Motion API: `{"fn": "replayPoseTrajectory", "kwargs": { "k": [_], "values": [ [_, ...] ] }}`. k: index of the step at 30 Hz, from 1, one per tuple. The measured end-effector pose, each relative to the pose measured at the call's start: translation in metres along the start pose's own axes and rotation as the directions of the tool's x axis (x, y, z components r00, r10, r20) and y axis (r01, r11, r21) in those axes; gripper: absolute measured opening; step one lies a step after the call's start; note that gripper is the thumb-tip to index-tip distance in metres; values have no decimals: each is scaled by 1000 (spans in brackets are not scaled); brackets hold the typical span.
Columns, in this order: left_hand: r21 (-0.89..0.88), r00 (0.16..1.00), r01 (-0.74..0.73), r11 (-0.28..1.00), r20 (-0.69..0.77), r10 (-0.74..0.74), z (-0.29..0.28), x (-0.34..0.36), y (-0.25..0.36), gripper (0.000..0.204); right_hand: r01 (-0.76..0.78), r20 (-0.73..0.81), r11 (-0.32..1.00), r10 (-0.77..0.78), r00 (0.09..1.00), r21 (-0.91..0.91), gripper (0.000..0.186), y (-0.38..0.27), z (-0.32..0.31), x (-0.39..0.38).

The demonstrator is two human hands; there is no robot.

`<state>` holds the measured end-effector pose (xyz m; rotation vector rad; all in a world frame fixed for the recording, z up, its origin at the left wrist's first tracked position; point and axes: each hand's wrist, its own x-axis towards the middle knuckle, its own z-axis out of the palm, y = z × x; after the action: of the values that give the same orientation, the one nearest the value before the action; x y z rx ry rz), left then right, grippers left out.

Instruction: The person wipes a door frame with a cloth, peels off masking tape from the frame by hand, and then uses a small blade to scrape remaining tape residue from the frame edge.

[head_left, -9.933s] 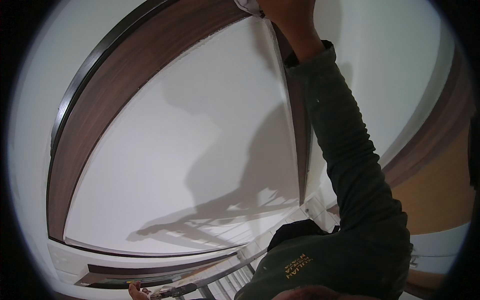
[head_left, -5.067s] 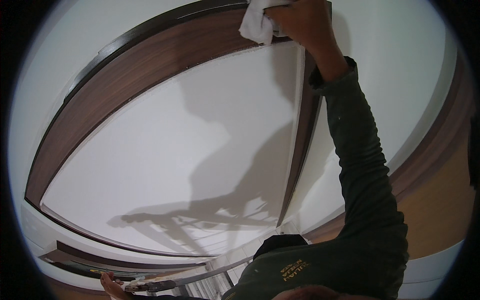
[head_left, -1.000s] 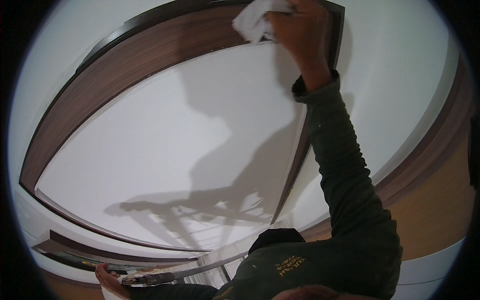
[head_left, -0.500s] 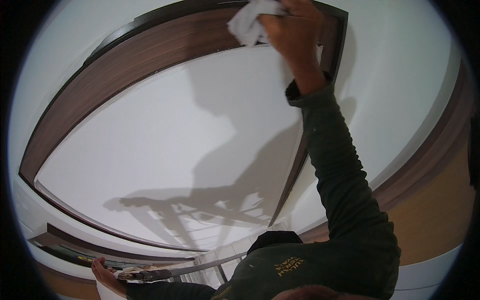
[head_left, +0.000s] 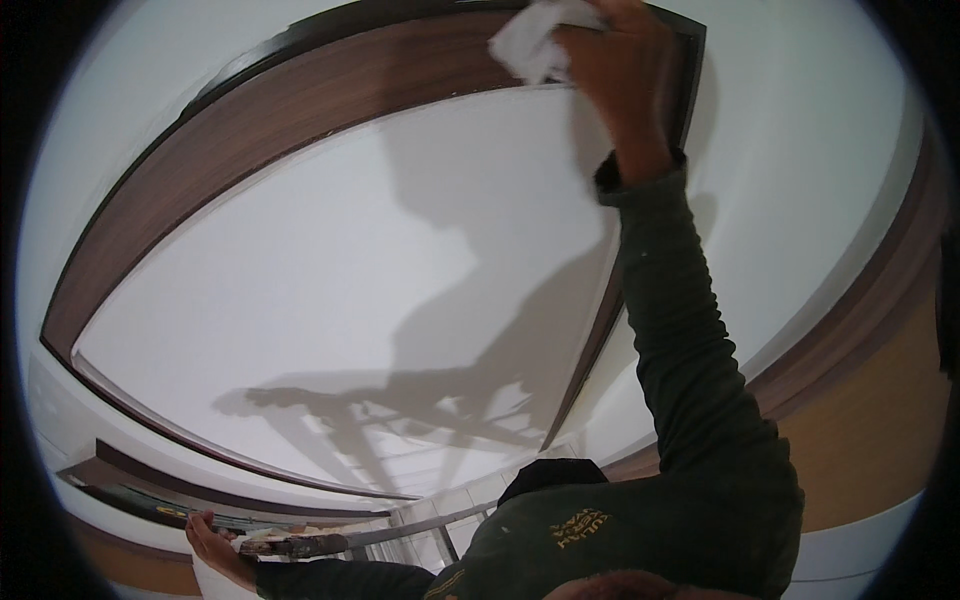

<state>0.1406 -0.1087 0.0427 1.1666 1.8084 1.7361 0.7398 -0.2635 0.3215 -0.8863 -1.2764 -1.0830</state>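
Note:
My right hand (head_left: 615, 75), closed on a crumpled white cloth (head_left: 525, 40), is raised to the brown wooden frame (head_left: 280, 145) at its upper right corner, with the cloth over the wood. The frame surrounds a white panel (head_left: 290, 280) carrying shadows of me and the ladder. My left hand (head_left: 215, 548) is low at the left, fingers curled beside the worn end of a metal ladder (head_left: 390, 535); what exactly they grip is unclear.
Pale walls (head_left: 820, 180) flank the frame. A second wood trim (head_left: 870, 280) with a tan surface (head_left: 875, 420) curves along the right. A dark-trimmed recess (head_left: 120, 470) sits at lower left, and pale tiles show behind the ladder.
Over the last seconds my right hand and cloth shift slightly back and forth along the top corner, most recently rightward. My left hand stays low at the ladder's end.

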Motion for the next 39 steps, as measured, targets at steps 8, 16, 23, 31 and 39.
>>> {"fn": "replayPoseTrajectory", "kwargs": {
  "k": [8,16,23,31,39],
  "values": [
    [16,999,11,1000,33,-12,-2,0,6,33,133,-5,989,-133,991,-67,23,12,7,1],
    [-33,998,50,998,44,-48,-3,-2,11,34,181,8,982,-182,983,57,26,-3,21,3],
    [-15,999,-21,1000,50,22,-3,-3,6,35,86,15,996,-86,996,40,30,1,19,0],
    [33,999,-31,999,28,30,1,-10,11,38,47,18,999,-47,999,0,20,3,13,3],
    [-23,999,38,999,-5,-38,1,-12,13,38,258,-13,966,-258,966,9,27,2,28,-3]
  ]
}}
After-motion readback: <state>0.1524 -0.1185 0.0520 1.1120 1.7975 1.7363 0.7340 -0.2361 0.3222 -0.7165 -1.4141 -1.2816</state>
